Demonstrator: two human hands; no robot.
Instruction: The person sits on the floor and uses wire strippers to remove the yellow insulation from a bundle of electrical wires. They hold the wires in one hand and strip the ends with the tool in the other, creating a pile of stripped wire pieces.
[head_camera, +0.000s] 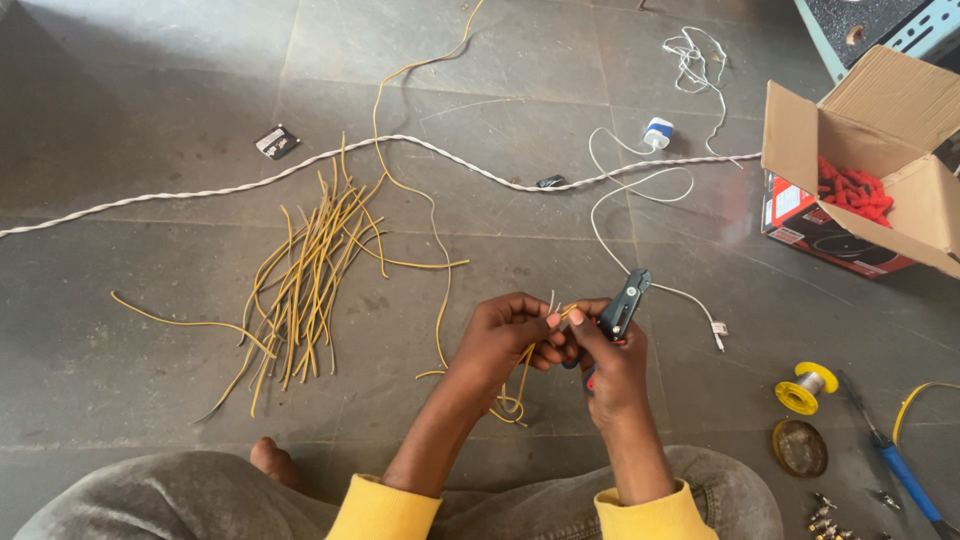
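Hands (560, 345) on thin yellow wire (525, 360), black stripping tool (622, 303).

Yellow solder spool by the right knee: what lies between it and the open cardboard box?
Head view: only bare grey floor lies between the yellow solder spool and the open cardboard box; the white cable's plug lies off to the left.

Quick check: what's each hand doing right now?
Left hand: closed, pinching a yellow wire near its stripped end.
Right hand: closed around a black wire stripper.
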